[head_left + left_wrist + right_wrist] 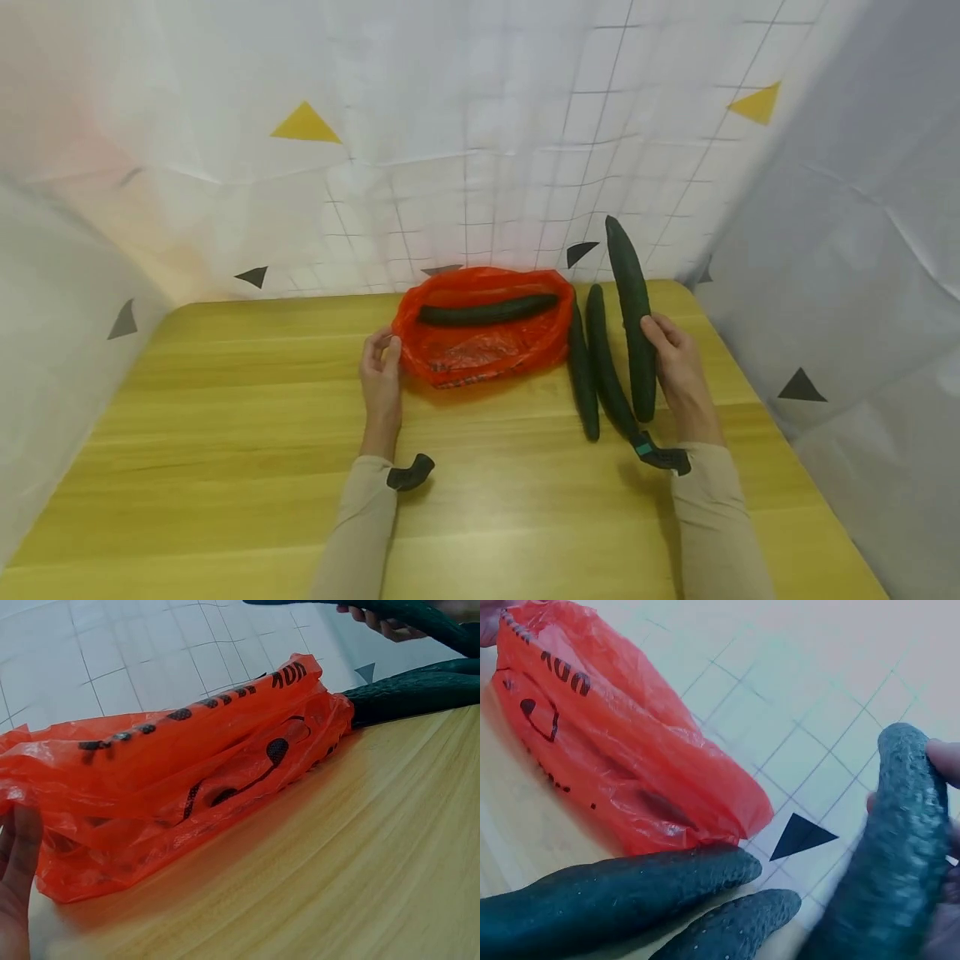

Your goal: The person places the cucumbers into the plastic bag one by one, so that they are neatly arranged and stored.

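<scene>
A wood-grain table (225, 433) bears a red plastic bag (483, 346) and two cucumbers (581, 371).

In the head view we cannot read the tiny print (480, 379) at six o'clock on the red bag (483, 346). Its wall (146, 817) hides the cucumber inside (489, 312) from our left wrist view, which crops the left hand (15, 900) at eight o'clock. Our right wrist view crops the held cucumber (894, 855) at five o'clock.
</scene>
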Action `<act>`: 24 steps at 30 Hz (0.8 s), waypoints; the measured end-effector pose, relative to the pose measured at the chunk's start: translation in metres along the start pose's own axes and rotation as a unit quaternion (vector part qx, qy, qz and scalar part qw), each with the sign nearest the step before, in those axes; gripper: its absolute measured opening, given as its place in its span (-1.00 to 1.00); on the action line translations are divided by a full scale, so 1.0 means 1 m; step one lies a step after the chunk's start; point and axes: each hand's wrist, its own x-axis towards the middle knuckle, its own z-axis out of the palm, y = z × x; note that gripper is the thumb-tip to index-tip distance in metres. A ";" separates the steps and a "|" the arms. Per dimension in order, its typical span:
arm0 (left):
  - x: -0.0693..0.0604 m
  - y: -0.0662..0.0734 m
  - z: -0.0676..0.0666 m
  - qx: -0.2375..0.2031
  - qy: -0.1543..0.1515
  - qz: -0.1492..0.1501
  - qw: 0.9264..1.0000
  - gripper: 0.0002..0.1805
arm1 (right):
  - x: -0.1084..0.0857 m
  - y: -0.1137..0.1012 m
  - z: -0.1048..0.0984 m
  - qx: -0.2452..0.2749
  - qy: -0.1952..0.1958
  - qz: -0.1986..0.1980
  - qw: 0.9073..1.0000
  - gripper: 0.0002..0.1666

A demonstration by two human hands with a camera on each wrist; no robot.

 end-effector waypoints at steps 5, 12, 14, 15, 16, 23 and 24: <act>0.000 0.000 -0.001 -0.002 0.000 0.010 1.000 -0.64 | 0.002 -0.006 0.007 -0.024 -0.004 -0.028 0.999 -0.52; 0.000 0.000 0.000 -0.003 -0.003 0.006 1.000 -0.62 | 0.005 -0.018 0.014 0.001 0.014 -0.079 0.997 -0.63; 0.000 0.000 -0.001 -0.003 -0.002 0.007 1.000 -0.61 | 0.006 -0.022 0.017 0.004 0.022 -0.089 0.996 -0.63; 0.000 0.000 -0.001 -0.002 -0.001 0.006 1.000 -0.61 | 0.006 -0.024 0.019 0.003 0.028 -0.092 0.995 -0.64; 0.001 0.000 -0.001 -0.003 0.000 0.006 1.000 -0.60 | 0.006 -0.026 0.021 0.003 0.034 -0.097 0.995 -0.64; 0.000 -0.002 0.000 0.000 0.002 0.008 1.000 -0.65 | 0.005 -0.035 0.027 0.073 0.004 -0.149 0.986 -0.60; -0.001 -0.002 0.000 0.002 0.003 0.009 1.000 -0.67 | 0.005 -0.035 0.028 0.086 -0.007 -0.155 0.984 -0.59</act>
